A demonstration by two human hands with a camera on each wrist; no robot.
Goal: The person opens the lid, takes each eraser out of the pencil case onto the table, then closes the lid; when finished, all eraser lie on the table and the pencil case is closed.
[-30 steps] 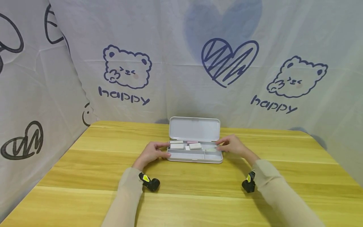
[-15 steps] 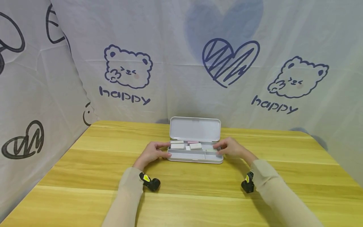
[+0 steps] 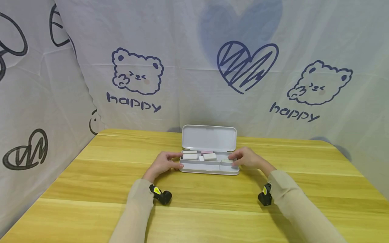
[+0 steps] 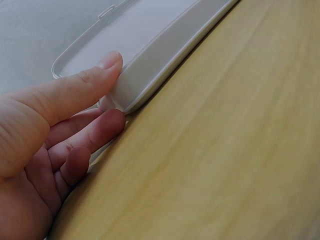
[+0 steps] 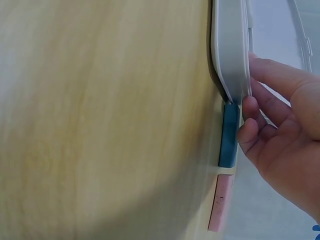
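A white pencil case (image 3: 199,166) lies on the table with its lid (image 3: 209,137) raised at the back. Several erasers sit inside, among them a white eraser (image 3: 190,156) at the left and a pink eraser (image 3: 207,152) behind. My left hand (image 3: 162,163) grips the case's left end, thumb on its rim and fingers at the outer wall. At the other end, my right hand (image 3: 248,158) reaches over the rim beside a pale green eraser (image 3: 226,161). Its leading fingertips are hidden behind the wall in the right wrist view, so I cannot tell whether they pinch anything.
Beyond the case's right end, the right wrist view shows a teal bar (image 5: 229,135) and a pink bar (image 5: 220,202) in line on the wooden table (image 3: 209,209). A printed white cloth (image 3: 194,84) hangs close behind the raised lid.
My right hand has shifted slightly left and down over the case's right end, then stayed nearly still. My left hand keeps its grip, and the lid is still raised.
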